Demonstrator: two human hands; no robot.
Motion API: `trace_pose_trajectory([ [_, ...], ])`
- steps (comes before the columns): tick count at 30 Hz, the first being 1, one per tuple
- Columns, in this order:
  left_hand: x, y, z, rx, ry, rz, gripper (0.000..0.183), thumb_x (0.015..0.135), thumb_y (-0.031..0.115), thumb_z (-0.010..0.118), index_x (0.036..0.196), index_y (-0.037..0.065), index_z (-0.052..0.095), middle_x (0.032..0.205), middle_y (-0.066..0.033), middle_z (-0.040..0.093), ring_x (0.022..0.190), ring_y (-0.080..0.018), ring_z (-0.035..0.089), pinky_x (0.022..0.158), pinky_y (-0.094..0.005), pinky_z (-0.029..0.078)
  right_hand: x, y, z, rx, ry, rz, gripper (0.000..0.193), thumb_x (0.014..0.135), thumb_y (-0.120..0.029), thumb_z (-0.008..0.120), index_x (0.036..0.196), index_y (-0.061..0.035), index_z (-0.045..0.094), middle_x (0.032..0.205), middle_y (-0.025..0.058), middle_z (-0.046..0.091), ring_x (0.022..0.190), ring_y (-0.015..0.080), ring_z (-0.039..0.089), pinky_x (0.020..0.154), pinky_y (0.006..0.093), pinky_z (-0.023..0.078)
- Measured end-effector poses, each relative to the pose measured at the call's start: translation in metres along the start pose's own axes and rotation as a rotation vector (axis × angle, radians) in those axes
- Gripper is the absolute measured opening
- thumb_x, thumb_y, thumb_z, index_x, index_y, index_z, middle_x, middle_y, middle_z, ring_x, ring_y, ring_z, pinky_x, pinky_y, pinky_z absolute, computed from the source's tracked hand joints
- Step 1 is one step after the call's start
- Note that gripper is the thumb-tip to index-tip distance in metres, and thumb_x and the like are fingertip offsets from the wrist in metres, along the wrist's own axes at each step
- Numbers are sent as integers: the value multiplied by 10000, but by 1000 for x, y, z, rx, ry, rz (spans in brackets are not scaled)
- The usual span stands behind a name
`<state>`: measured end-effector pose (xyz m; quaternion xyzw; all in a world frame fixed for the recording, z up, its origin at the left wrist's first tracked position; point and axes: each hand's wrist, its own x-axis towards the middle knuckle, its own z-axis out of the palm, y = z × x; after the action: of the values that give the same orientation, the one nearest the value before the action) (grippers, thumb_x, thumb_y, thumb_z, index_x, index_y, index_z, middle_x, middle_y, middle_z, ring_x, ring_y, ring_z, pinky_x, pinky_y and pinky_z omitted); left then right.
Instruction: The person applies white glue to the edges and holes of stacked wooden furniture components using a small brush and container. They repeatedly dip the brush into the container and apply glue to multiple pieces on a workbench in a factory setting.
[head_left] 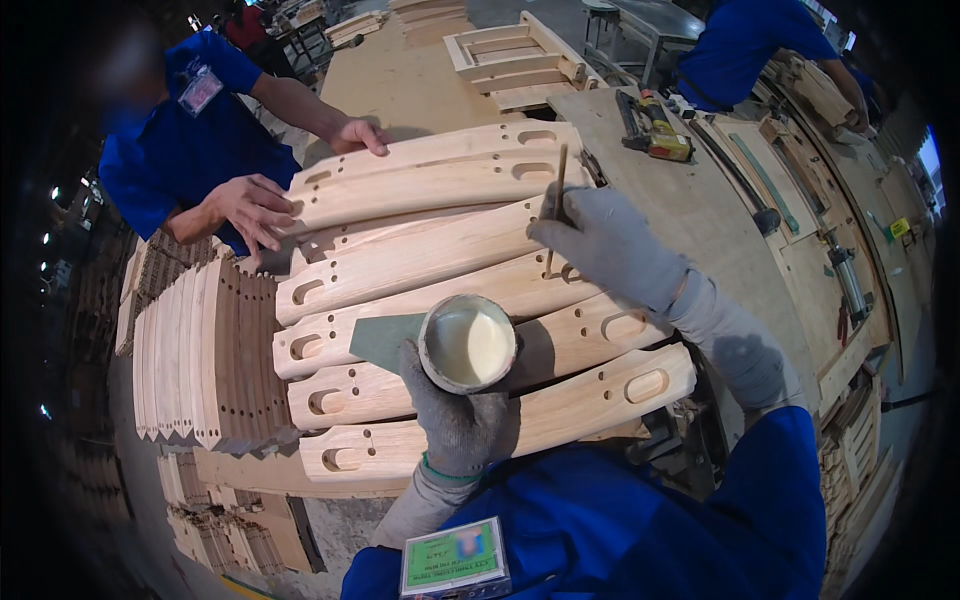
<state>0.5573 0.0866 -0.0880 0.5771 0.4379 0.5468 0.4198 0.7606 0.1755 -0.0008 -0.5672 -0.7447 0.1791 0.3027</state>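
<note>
My gloved left hand (455, 425) is closed around a round cup (468, 384) with creamy off-white liquid in it, above the wooden slats. A flat grey-green piece (385, 340) sticks out from beside the cup; how it is held is hidden. In my gloved right hand (612, 245) is a thin wooden stick (560, 175), nearly upright, its lower end by the small holes near the right end of a slat (510, 285). The curved slats lie in a row, with small round holes and an oval slot at their ends. The nearest slat (560, 412) lies below the cup.
Opposite at left, a co-worker's hands (255, 210) rest on the far slats (420, 185). A stack of slats (205, 350) stands on edge at left. A nail gun (655, 130) and wooden frame (510, 60) lie farther back. Another person in blue (750, 50) works at far right.
</note>
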Motion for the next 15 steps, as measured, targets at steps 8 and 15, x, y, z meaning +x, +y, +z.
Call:
trace_pose_trajectory([
  [8,0,5,4,-9,74,-30,545,941,516,364,1244,67,430,1187,-167,503,1106,-303,530,973,-480,449,17,12,7,-55,28,-52,276,829,-290,619,811,-16,598,760,176,601,763,335,592,656,420,467],
  [15,-1,-4,1,5,57,11,498,945,442,411,1254,52,397,1188,-168,499,1098,-288,535,962,-451,461,20,22,7,-84,-11,-203,254,846,-262,627,917,-18,623,756,162,602,720,301,590,614,375,452],
])
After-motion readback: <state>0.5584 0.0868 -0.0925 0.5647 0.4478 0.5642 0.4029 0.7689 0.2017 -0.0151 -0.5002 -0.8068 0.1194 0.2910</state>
